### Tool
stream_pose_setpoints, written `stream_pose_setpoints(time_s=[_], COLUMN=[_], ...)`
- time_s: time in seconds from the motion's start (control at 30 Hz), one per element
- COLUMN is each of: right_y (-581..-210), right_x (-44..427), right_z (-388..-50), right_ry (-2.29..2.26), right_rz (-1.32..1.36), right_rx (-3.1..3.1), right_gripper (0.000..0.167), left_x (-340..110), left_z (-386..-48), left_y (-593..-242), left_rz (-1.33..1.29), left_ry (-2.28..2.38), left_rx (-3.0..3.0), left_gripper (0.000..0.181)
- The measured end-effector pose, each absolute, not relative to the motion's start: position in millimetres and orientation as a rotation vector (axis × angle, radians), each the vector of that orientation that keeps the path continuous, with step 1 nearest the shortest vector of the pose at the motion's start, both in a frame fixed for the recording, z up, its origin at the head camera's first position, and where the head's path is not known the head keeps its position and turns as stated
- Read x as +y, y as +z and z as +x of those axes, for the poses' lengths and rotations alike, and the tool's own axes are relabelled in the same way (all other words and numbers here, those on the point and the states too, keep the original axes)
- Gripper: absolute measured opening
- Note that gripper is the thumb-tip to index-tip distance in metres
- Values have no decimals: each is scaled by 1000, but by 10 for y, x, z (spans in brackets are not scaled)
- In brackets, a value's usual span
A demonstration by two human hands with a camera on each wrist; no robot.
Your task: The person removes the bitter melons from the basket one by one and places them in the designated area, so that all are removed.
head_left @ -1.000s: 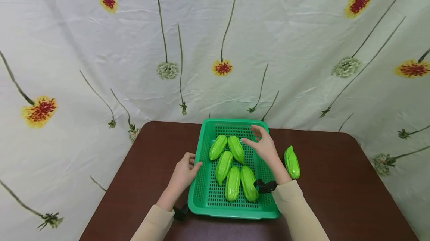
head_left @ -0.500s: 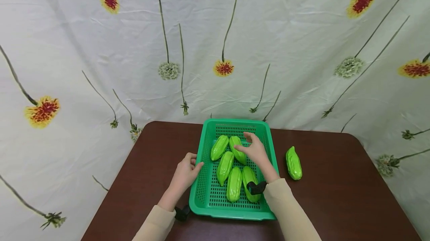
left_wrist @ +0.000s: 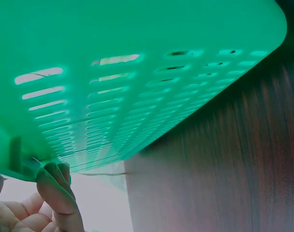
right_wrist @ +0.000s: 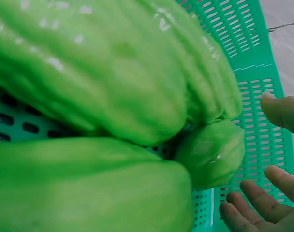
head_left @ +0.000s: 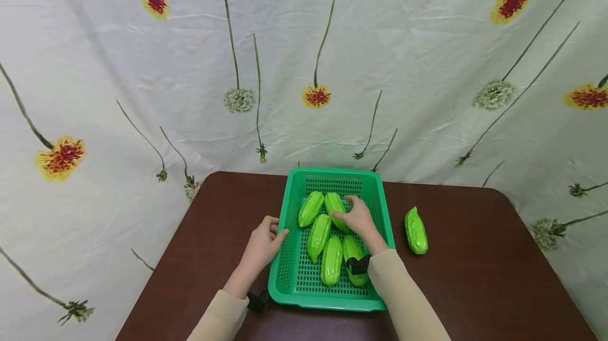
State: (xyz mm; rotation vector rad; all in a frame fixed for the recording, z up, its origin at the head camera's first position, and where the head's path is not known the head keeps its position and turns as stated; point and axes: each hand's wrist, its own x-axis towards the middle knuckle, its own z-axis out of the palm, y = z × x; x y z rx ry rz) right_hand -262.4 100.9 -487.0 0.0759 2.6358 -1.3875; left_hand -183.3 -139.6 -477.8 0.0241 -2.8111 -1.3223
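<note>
A green plastic basket (head_left: 332,303) with slotted walls holds several glossy, ridged, light green bitter melons (head_left: 330,262). My left hand (head_left: 262,242) grips the basket's left rim, its fingers (left_wrist: 57,193) hooked under the edge in the left wrist view. Inside the basket, my right hand (head_left: 357,218) hovers at the back right bitter melon (head_left: 335,205) with thumb and fingers spread. The right wrist view shows the fingers (right_wrist: 263,200) apart from the nearest bitter melon (right_wrist: 214,154), holding nothing. Part of the front right bitter melon is hidden by the right wrist strap.
One more bitter melon (head_left: 416,231) lies on the dark brown table (head_left: 475,272), to the right of the basket. Behind the table hangs a white cloth (head_left: 280,135) printed with flowers. Each wrist wears a black strap (head_left: 358,265).
My right hand has moved left and down, from the basket's right side to the back right bitter melon. The left hand stays on the rim.
</note>
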Motion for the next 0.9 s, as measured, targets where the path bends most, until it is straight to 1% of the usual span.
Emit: stream_pose_setpoints(time_s=[0.2, 0.43, 0.9], right_y=[-4968, -4997, -5034], right_x=[1002, 988, 971], right_z=[-2645, -2639, -2617], right_ry=[-1323, -1267, -1238], right_rz=[110, 98, 101], right_rx=[2651, 2653, 2671], right_gripper=[73, 75, 71], left_x=[-1396, -1393, -1395], left_z=[-1834, -1839, -1825], left_y=[-4784, -4784, -4772], left_rz=[17, 19, 13], left_ry=[-1317, -1319, -1291], left_rx=[-2812, -2809, -2792], left_gripper=[33, 35, 34])
